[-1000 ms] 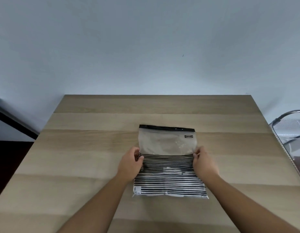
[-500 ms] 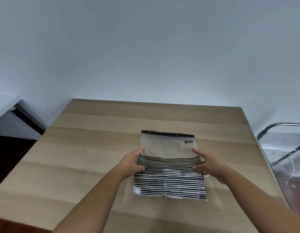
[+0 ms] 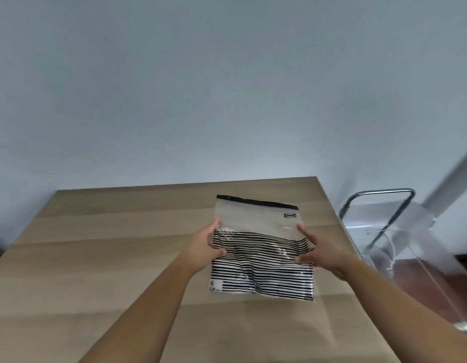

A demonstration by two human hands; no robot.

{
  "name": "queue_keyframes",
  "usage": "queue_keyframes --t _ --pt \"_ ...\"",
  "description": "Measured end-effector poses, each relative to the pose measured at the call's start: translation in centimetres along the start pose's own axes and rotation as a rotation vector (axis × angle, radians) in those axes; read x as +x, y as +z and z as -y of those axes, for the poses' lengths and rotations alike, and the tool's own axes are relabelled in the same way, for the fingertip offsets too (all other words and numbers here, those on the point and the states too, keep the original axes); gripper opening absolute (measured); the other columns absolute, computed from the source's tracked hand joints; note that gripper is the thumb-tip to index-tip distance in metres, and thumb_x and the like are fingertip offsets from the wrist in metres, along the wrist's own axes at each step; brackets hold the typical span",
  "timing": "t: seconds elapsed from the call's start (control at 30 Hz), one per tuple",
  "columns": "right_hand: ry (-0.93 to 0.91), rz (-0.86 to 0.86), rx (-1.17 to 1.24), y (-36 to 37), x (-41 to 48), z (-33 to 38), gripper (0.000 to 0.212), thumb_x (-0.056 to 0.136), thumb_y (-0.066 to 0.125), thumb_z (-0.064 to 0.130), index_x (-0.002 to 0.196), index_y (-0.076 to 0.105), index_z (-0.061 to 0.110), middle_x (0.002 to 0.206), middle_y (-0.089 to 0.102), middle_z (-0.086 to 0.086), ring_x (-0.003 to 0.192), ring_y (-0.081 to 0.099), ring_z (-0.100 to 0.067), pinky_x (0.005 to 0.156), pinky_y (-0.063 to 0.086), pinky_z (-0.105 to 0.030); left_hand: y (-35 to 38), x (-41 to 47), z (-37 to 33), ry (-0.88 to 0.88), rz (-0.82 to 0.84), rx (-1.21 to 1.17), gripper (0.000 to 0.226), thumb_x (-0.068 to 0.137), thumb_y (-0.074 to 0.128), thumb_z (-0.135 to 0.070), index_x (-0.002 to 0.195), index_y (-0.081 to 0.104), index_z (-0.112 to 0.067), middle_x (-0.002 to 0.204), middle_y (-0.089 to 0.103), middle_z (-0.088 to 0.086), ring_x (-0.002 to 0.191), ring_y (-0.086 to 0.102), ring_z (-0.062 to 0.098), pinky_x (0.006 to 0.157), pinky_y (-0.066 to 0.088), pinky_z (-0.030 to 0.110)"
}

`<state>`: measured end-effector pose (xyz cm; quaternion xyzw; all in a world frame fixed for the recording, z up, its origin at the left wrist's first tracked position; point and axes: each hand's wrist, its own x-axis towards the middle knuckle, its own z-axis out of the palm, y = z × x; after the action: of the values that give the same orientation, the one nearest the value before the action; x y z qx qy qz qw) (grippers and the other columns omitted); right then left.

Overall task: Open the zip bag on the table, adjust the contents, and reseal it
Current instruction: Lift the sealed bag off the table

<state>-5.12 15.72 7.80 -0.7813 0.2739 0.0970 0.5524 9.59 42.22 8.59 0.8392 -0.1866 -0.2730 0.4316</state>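
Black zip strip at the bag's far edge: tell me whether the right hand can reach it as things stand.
Probably yes. The right hand rests open on the right side of the zip bag, its fingers pointing toward the zip strip, and nothing lies on the clear plastic between them.

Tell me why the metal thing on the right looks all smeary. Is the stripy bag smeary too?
Head view: the metal frame at the right edge is streaked, probably motion blur; same view, the zip bag is sharper, its stripes and logo clear, with small glare patches on the plastic.
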Motion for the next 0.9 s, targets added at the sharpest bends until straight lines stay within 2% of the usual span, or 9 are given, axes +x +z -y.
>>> queue_keyframes --t 0.07,0.17,0.2,0.37,0.47,0.53,0.63,0.73,0.9 --pt "-0.013 -0.099 -0.014 -1.8 -0.9 -0.5 0.098 0.071 0.074 -0.007 0.146 0.022 0.030 0.152 0.031 -0.010 0.066 0.057 -0.006 0.060 0.049 -0.019 1.2 1.2 -1.2 0.023 0.052 0.006 0.091 0.075 0.074 -0.008 0.144 0.023 -0.038 0.149 0.037 -0.005 0.134 0.038 0.019 0.110 0.033 0.036" --pt "-0.019 -0.224 -0.117 -4.0 -2.0 -1.1 0.099 0.068 0.077 -0.002 0.146 0.025 0.028 0.151 0.033 -0.008 0.103 0.052 -0.019 0.087 0.047 -0.027 3.1 2.5 -2.8 0.057 0.144 0.045 0.093 0.074 0.076 -0.011 0.144 0.021 -0.038 0.150 0.035 -0.003 0.133 0.040 0.020 0.110 0.036 0.041" --pt "-0.006 -0.254 -0.161 -4.8 -2.4 -1.4 0.098 0.068 0.078 0.001 0.146 0.024 0.030 0.150 0.035 -0.008 0.108 0.052 -0.021 0.090 0.043 -0.027 3.9 3.0 -3.4 0.071 0.181 0.047 0.094 0.074 0.076 -0.011 0.145 0.019 -0.037 0.151 0.034 -0.002 0.133 0.041 0.020 0.109 0.036 0.043" --pt "0.061 -0.362 -0.238 -9.0 -4.3 -3.5 0.096 0.072 0.076 0.005 0.146 0.022 0.034 0.145 0.043 -0.011 0.089 0.057 -0.018 0.081 0.042 -0.024 8.0 4.3 -6.7 0.122 0.308 0.068 0.100 0.072 0.077 -0.012 0.145 0.014 -0.038 0.153 0.028 -0.001 0.136 0.036 0.020 0.111 0.033 0.045" --pt "0.100 -0.414 -0.252 -12.6 -5.7 -5.8 0.094 0.073 0.074 0.004 0.147 0.023 0.030 0.134 0.049 -0.009 0.092 0.060 -0.015 0.078 0.042 -0.017 12.0 4.9 -9.3 0.186 0.338 0.098 0.101 0.072 0.077 -0.010 0.146 0.013 -0.036 0.155 0.024 -0.004 0.138 0.030 0.017 0.114 0.029 0.040" --pt "0.101 -0.442 -0.244 -15.2 -6.2 -7.4 0.092 0.073 0.073 0.002 0.147 0.024 0.029 0.147 0.040 -0.008 0.105 0.059 -0.023 0.086 0.041 -0.021 14.7 5.2 -11.0 0.229 0.328 0.093 0.101 0.072 0.077 -0.011 0.146 0.013 -0.037 0.155 0.020 -0.010 0.139 0.027 0.015 0.115 0.027 0.037" --pt "0.127 -0.441 -0.274 -19.3 -6.3 -9.7 0.092 0.073 0.073 0.001 0.147 0.024 0.028 0.150 0.036 -0.009 0.108 0.057 -0.025 0.087 0.038 -0.023 19.3 5.7 -13.2 0.242 0.311 0.135 0.102 0.073 0.077 -0.014 0.146 0.010 -0.038 0.155 0.020 -0.014 0.138 0.031 0.015 0.113 0.028 0.034" --pt "0.162 -0.420 -0.309 -23.4 -6.0 -12.6 0.091 0.072 0.073 0.002 0.146 0.026 0.028 0.147 0.040 -0.011 0.090 0.054 -0.017 0.081 0.040 -0.022 24.4 6.2 -15.0 0.216 0.302 0.193 0.102 0.073 0.077 -0.018 0.147 0.009 -0.036 0.155 0.023 -0.010 0.137 0.032 0.016 0.114 0.029 0.039" --pt "0.230 -0.363 -0.331 -29.1 -4.5 -17.8 0.092 0.072 0.073 0.001 0.146 0.026 0.028 0.142 0.046 -0.014 0.111 0.055 -0.026 0.087 0.042 -0.025 32.0 7.1 -16.7 0.180 0.281 0.227 0.100 0.075 0.075 -0.014 0.148 0.008 -0.025 0.158 0.009 -0.010 0.143 0.014 0.007 0.113 0.014 0.021"
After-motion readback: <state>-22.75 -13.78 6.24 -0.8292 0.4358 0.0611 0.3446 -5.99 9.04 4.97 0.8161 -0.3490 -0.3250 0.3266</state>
